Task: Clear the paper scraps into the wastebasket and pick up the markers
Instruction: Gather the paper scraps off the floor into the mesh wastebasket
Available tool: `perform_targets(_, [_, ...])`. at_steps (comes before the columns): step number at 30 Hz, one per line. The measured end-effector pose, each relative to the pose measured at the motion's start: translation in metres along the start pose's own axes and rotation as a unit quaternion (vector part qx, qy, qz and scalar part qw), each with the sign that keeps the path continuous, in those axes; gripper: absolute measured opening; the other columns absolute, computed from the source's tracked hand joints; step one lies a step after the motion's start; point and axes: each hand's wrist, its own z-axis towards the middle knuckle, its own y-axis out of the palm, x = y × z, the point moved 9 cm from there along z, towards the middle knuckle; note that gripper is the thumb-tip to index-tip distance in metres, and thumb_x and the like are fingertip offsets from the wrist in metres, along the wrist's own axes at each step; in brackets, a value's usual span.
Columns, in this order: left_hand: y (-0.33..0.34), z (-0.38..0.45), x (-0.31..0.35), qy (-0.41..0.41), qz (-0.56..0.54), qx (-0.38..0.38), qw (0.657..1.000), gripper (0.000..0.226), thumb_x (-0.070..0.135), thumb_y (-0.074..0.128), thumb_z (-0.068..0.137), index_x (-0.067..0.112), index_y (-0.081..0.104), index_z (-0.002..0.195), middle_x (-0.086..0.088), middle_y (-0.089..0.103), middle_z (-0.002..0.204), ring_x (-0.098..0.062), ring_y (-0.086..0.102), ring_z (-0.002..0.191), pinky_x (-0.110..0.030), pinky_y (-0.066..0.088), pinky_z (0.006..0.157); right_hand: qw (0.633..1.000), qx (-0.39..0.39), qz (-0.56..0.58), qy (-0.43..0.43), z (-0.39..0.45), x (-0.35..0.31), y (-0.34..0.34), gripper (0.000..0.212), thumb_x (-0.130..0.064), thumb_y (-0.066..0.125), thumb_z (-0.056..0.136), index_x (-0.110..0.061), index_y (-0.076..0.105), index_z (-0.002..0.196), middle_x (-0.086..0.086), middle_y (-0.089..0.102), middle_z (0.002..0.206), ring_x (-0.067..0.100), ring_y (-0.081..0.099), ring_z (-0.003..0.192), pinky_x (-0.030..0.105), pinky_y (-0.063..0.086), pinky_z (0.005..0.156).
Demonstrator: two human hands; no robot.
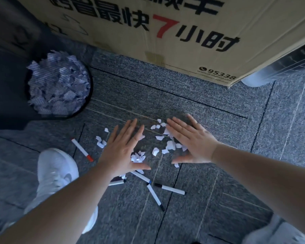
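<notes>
White paper scraps [167, 145] lie scattered on the grey carpet between my two hands. My left hand [123, 147] is flat and open, palm down, just left of the scraps, with a small clump of scraps [138, 157] by its thumb. My right hand [190, 141] is flat and open on the right side, partly over some scraps. A red-capped marker [82, 149] lies to the left. Near my left wrist lie several other markers: a blue-capped one [141, 176], a black-capped one [169, 188], another [155, 196] and one partly hidden [117, 182]. The black mesh wastebasket [88, 81], full of scraps, stands at the far left.
A large cardboard box [165, 32] with printed characters stands right behind the scraps. My white shoe [58, 171] is at the left beside the red-capped marker; another shoe [278, 231] shows at the bottom right. A white round object [253, 80] sits behind the box's right corner.
</notes>
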Motion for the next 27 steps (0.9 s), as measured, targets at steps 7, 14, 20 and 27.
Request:
perform_targets(7, [0.011, -0.03, -0.044, -0.018, -0.027, 0.005, 0.999, 0.123, 0.093, 0.034, 0.055, 0.024, -0.005, 0.149, -0.019, -0.004, 0.156, -0.033, -0.003, 0.144, -0.051, 0.012, 0.114, 0.999, -0.007, -0.02, -0.025, -0.004, -0.023, 0.012, 0.106, -0.088, 0.03, 0.071, -0.022, 0.007, 0.15, 0.013, 0.013, 0.155, 0.032, 0.013, 0.142, 0.06, 0.008, 0.111])
perform_targets(14, [0.021, -0.02, -0.035, -0.036, -0.055, 0.01, 0.998, 0.124, 0.098, 0.022, 0.046, 0.035, -0.017, 0.145, -0.009, -0.021, 0.154, -0.04, -0.018, 0.14, -0.057, -0.002, 0.111, 0.999, 0.012, -0.034, -0.032, 0.004, -0.032, 0.01, 0.101, -0.088, 0.03, 0.071, -0.031, 0.001, 0.149, 0.015, 0.01, 0.154, 0.035, 0.014, 0.141, 0.067, 0.013, 0.106])
perform_targets(20, [0.012, -0.008, -0.028, -0.015, -0.041, 0.059, 0.997, 0.099, 0.083, 0.023, 0.073, 0.023, 0.002, 0.149, -0.015, 0.006, 0.156, -0.035, 0.009, 0.143, -0.054, 0.015, 0.114, 0.998, 0.054, -0.008, -0.019, 0.06, -0.048, -0.012, 0.09, -0.08, 0.034, 0.077, -0.031, 0.013, 0.149, 0.008, 0.013, 0.156, 0.029, 0.01, 0.142, 0.065, 0.007, 0.11])
perform_targets(27, [0.003, -0.024, -0.03, 0.028, -0.047, 0.043, 0.998, 0.097, 0.081, 0.032, 0.075, 0.026, 0.003, 0.149, -0.008, 0.008, 0.157, -0.024, 0.008, 0.145, -0.052, 0.012, 0.116, 0.997, 0.053, -0.031, -0.051, 0.073, -0.055, -0.032, 0.08, -0.075, 0.026, 0.084, -0.027, 0.017, 0.148, 0.007, 0.015, 0.155, 0.026, 0.01, 0.142, 0.063, 0.003, 0.111])
